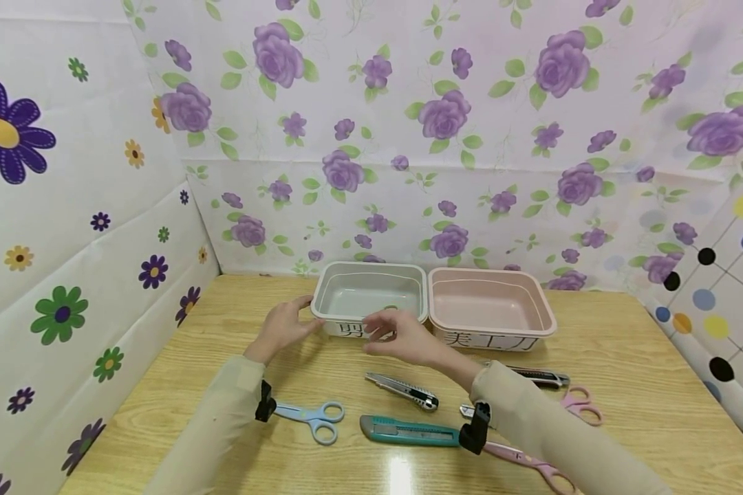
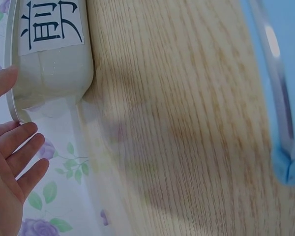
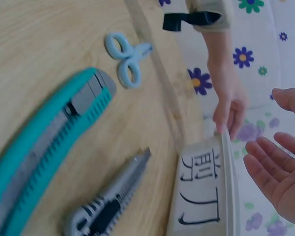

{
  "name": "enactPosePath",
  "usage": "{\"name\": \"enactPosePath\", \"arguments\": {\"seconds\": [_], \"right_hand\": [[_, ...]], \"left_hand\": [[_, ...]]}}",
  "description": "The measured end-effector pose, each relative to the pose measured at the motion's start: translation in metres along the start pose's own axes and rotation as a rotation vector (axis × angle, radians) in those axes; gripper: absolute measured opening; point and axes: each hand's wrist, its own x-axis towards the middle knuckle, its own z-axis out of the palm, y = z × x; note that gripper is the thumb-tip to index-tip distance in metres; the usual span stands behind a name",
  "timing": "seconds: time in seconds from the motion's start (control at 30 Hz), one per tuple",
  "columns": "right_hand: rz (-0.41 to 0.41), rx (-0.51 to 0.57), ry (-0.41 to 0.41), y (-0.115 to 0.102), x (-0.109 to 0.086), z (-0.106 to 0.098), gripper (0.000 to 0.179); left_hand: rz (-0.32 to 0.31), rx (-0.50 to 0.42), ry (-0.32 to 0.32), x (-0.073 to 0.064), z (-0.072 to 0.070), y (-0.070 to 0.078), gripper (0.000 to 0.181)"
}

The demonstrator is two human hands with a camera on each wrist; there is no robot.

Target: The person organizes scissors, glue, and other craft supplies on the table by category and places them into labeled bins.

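My left hand (image 1: 285, 328) touches the left front corner of the grey bin (image 1: 371, 285), thumb at the front and fingers at the end. In the left wrist view those fingers (image 2: 27, 147) look relaxed and spread. My right hand (image 1: 402, 337) hovers over the same bin's front right edge, fingers loosely bent with nothing between them. A small green piece (image 1: 390, 307) shows inside the bin, mostly hidden behind that hand. The bin's white label (image 3: 199, 182) bears black characters. Nearest below the right hand lies a grey utility knife (image 1: 402, 392).
A pink bin (image 1: 489, 299) stands against the grey one. Blue scissors (image 1: 316, 416), a teal utility knife (image 1: 411, 432), a black utility knife (image 1: 539, 376) and two pink scissors (image 1: 585, 405) lie on the wooden table (image 1: 322, 467). The right forearm partly covers several of them. Flowered cloth walls surround the table.
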Motion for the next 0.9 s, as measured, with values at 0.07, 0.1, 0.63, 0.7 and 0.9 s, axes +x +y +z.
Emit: {"name": "enactPosePath", "arguments": {"seconds": [0.07,0.1,0.63,0.7,0.9], "right_hand": [[0.009,0.005,-0.007,-0.001,-0.002,0.005,0.044],[0.016,0.010,-0.008,-0.002,-0.003,0.007,0.044],[0.117,0.101,-0.057,0.005,-0.016,0.046,0.046],[0.126,0.105,-0.061,0.007,-0.018,0.050,0.046],[0.142,0.145,-0.088,0.011,-0.022,0.063,0.049]], "left_hand": [[0.000,0.006,-0.001,0.000,0.000,0.000,0.057],[-0.001,0.005,-0.003,0.000,-0.001,0.000,0.057],[-0.017,-0.024,-0.005,-0.002,-0.001,0.000,0.056],[-0.023,-0.030,-0.007,-0.002,-0.001,0.001,0.057],[-0.024,-0.015,-0.013,-0.001,-0.002,0.003,0.056]]}}
